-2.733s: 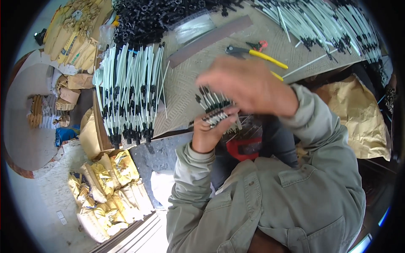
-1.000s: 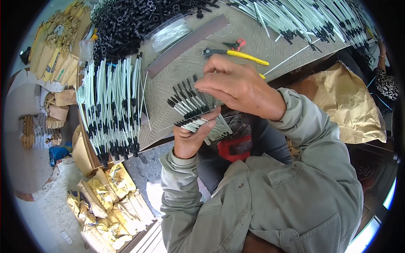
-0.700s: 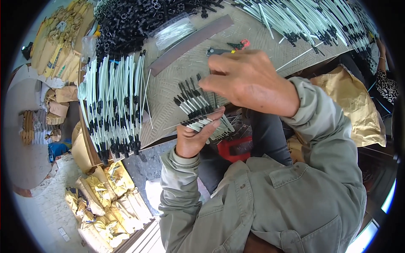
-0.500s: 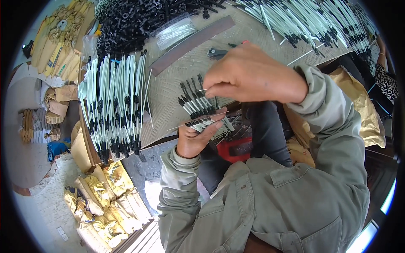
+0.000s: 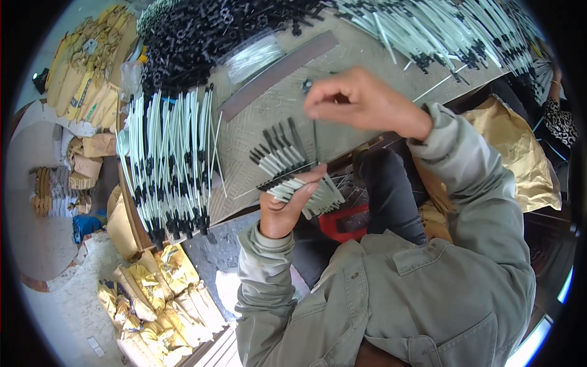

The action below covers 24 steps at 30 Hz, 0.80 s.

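On the worktable (image 5: 275, 116), rods (image 5: 168, 165); sacks (image 5: 156, 300) below.

The flat woven-patterned worktable (image 5: 257, 122) fills the upper middle of the view, with the seated person's lap just below its near edge. Above that edge, the left hand (image 5: 284, 211) holds a fanned bundle of pale thin rods with black sleeved tips (image 5: 293, 168). The right hand (image 5: 361, 101) is raised up and to the right of the fan, over the table, pinching what seems to be one more rod. On the table's left part lies a row of long white rods with black fittings (image 5: 168, 162). Behind that row sits a heap of small black tube pieces (image 5: 202, 30); a long dark flat strip (image 5: 278, 73) lies slantwise between heap and right hand. Another spread of white rods (image 5: 440, 30) covers the far right. Below the left hand, a red plastic object (image 5: 345, 223) rests by the knees. Crumpled tan paper sacks (image 5: 159, 300) lie on the floor at lower left.
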Motion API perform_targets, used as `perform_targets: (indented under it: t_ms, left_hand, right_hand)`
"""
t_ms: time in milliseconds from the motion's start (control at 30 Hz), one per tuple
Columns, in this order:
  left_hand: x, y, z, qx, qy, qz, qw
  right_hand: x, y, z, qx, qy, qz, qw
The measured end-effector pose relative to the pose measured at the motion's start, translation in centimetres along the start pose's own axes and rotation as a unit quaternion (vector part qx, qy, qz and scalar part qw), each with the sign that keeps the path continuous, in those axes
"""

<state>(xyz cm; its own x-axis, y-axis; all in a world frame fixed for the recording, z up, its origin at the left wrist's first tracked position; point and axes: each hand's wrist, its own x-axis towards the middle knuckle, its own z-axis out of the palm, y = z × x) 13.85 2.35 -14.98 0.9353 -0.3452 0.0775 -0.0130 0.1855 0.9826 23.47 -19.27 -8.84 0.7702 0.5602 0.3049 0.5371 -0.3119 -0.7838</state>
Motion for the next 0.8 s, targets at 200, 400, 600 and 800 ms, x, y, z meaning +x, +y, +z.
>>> perform_targets:
  t_ms: [200,400,600,800]
  left_hand:
    - [-0.2,0.4,-0.1,0.027,0.01,-0.014,0.999]
    - [0.0,0.1,0.6,0.025,0.038,-0.023,0.999]
    - [-0.2,0.1,0.3,-0.042,0.035,-0.015,0.998]
    - [0.3,0.1,0.2,-0.032,0.008,0.0,0.999]
  right_hand:
    - [5.8,5.1,-1.6,-0.344,0.115,-0.045,0.931]
    - [15.0,8.8,1.7,-0.446,0.111,-0.227,0.859]
    - [10.8,7.9,1.0,-0.348,0.128,-0.085,0.925]
    - [0.1,11.3,-8.9,-0.241,0.025,0.089,0.966]
